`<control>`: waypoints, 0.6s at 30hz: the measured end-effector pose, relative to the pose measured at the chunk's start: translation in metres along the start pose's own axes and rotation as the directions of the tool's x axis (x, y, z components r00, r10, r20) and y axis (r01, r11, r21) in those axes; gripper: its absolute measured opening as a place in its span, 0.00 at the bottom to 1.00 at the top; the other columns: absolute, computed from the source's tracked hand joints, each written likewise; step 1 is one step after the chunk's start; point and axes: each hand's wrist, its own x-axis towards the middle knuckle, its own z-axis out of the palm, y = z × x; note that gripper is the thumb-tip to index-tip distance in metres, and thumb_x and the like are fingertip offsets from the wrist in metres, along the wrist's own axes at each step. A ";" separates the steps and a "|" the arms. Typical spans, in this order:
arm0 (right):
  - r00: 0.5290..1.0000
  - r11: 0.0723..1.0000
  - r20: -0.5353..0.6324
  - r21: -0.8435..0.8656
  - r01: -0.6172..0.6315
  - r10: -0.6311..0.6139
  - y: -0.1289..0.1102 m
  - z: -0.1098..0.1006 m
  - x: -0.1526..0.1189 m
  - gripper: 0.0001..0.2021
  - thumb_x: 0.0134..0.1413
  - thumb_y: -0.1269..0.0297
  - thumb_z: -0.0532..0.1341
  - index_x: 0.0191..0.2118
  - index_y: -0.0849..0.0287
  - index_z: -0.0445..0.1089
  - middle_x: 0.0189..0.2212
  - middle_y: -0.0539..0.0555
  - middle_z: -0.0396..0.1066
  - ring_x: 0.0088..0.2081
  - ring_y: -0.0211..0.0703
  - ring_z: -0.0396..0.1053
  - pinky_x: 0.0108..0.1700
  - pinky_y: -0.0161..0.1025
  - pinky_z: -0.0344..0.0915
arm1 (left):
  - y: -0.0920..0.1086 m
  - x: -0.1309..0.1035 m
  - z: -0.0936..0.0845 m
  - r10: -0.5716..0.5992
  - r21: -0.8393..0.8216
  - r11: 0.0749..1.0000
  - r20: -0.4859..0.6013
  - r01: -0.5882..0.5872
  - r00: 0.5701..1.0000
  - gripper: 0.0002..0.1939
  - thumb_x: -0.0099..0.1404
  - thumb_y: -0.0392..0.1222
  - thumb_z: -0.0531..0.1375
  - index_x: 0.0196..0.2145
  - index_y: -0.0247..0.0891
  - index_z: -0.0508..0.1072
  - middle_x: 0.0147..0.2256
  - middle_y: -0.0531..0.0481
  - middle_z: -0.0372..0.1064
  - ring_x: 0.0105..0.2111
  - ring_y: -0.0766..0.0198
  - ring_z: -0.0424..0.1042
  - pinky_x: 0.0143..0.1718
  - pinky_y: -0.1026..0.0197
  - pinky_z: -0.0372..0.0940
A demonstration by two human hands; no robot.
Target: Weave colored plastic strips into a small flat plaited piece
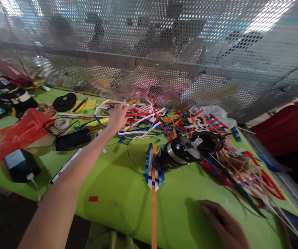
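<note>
My left hand (118, 118) reaches into a tangled pile of coloured strips (149, 117) at the back of the green table; its fingertips are among the strips, and what they hold is too small to tell. Low on the right, my right hand (225, 221) hovers over the green surface, fingers curled and partly in shadow, with nothing visible in them. Between the hands lies a small woven piece (154, 178) of blue and white strips, with a long orange strip (153, 214) running from it to the near edge. A black bottle (176, 154) stands against it.
A perforated metal screen (143, 52) rises behind the table (117, 207). On the left are a red plastic bag (21, 133), a black case (73, 139), a phone (66, 166), a tape roll (61, 123) and a black box (21, 165). Woven pieces (249, 183) lie at the right.
</note>
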 end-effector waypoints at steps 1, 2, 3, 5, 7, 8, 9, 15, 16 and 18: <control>0.999 0.999 0.042 0.036 -0.012 0.011 -0.002 -0.001 0.000 0.17 0.48 0.45 0.64 0.32 0.53 0.79 0.30 0.55 0.81 0.32 0.48 0.78 0.34 0.34 0.75 | 0.007 -0.002 0.005 0.071 -0.012 0.997 0.070 -0.070 0.995 0.18 0.68 0.37 0.58 0.55 0.41 0.72 0.55 0.40 0.67 0.59 0.47 0.61 0.58 0.49 0.60; 0.998 0.998 0.062 0.062 -0.025 0.021 -0.003 -0.001 0.001 0.16 0.47 0.46 0.65 0.33 0.53 0.79 0.31 0.55 0.81 0.33 0.49 0.78 0.35 0.34 0.75 | 0.014 -0.003 0.010 0.133 -0.030 0.991 0.139 -0.130 0.981 0.17 0.68 0.38 0.58 0.53 0.41 0.74 0.53 0.41 0.69 0.59 0.47 0.61 0.58 0.49 0.59; 0.998 0.997 0.059 0.075 -0.036 0.032 -0.004 -0.002 0.001 0.16 0.47 0.47 0.65 0.33 0.53 0.79 0.31 0.55 0.81 0.34 0.49 0.78 0.36 0.34 0.75 | 0.020 -0.004 0.016 0.167 -0.045 0.986 0.174 -0.161 0.971 0.16 0.67 0.39 0.60 0.52 0.42 0.75 0.52 0.42 0.70 0.58 0.48 0.62 0.58 0.50 0.59; 0.997 0.994 0.055 0.088 -0.058 0.054 -0.005 -0.002 0.001 0.15 0.47 0.47 0.66 0.33 0.53 0.79 0.30 0.54 0.80 0.34 0.49 0.78 0.37 0.35 0.75 | 0.031 -0.005 0.027 0.190 -0.066 0.981 0.207 -0.180 0.960 0.15 0.65 0.38 0.62 0.50 0.43 0.77 0.50 0.43 0.71 0.56 0.49 0.63 0.57 0.52 0.61; 0.996 0.993 0.059 0.094 -0.077 0.071 -0.005 -0.003 0.001 0.15 0.46 0.48 0.66 0.33 0.54 0.79 0.30 0.54 0.80 0.33 0.49 0.78 0.37 0.35 0.75 | 0.038 -0.004 0.035 0.185 -0.084 0.982 0.212 -0.171 0.959 0.12 0.63 0.37 0.63 0.45 0.43 0.79 0.49 0.43 0.72 0.56 0.50 0.64 0.56 0.53 0.61; 0.995 0.992 0.062 0.096 -0.081 0.075 -0.004 -0.002 0.000 0.15 0.46 0.48 0.66 0.33 0.54 0.79 0.30 0.54 0.80 0.33 0.49 0.78 0.37 0.35 0.75 | 0.041 -0.003 0.037 0.179 -0.094 0.982 0.209 -0.162 0.962 0.11 0.62 0.36 0.63 0.43 0.43 0.80 0.48 0.43 0.73 0.56 0.50 0.64 0.56 0.53 0.61; 0.995 0.992 0.062 0.097 -0.083 0.077 -0.004 -0.002 -0.001 0.16 0.45 0.47 0.66 0.33 0.54 0.79 0.31 0.54 0.81 0.34 0.49 0.78 0.37 0.35 0.75 | 0.042 -0.001 0.039 0.169 -0.107 0.983 0.200 -0.150 0.965 0.09 0.62 0.35 0.63 0.40 0.42 0.80 0.47 0.43 0.74 0.55 0.50 0.65 0.56 0.53 0.61; 0.997 0.995 0.052 0.079 -0.054 0.050 0.000 -0.003 -0.003 0.16 0.48 0.47 0.65 0.34 0.54 0.79 0.33 0.55 0.81 0.35 0.50 0.79 0.38 0.35 0.76 | 0.032 0.024 0.023 -0.001 -0.227 0.974 0.078 0.019 0.997 0.14 0.69 0.38 0.54 0.37 0.38 0.81 0.42 0.40 0.76 0.49 0.50 0.71 0.50 0.54 0.63; 0.998 0.996 0.054 0.078 -0.045 0.040 0.001 -0.004 -0.002 0.16 0.48 0.47 0.65 0.34 0.54 0.79 0.32 0.55 0.81 0.35 0.50 0.79 0.38 0.35 0.76 | 0.028 0.029 0.018 -0.039 -0.258 0.965 0.053 0.051 0.998 0.14 0.70 0.39 0.54 0.38 0.38 0.81 0.41 0.40 0.77 0.47 0.51 0.72 0.49 0.55 0.64; 0.999 0.997 0.051 0.078 -0.020 0.016 0.000 -0.004 -0.001 0.16 0.47 0.47 0.65 0.33 0.54 0.80 0.31 0.55 0.81 0.34 0.50 0.79 0.37 0.35 0.76 | 0.019 0.037 0.008 -0.108 -0.327 0.939 0.008 0.105 0.994 0.13 0.69 0.41 0.55 0.38 0.38 0.80 0.39 0.42 0.78 0.44 0.52 0.74 0.46 0.56 0.64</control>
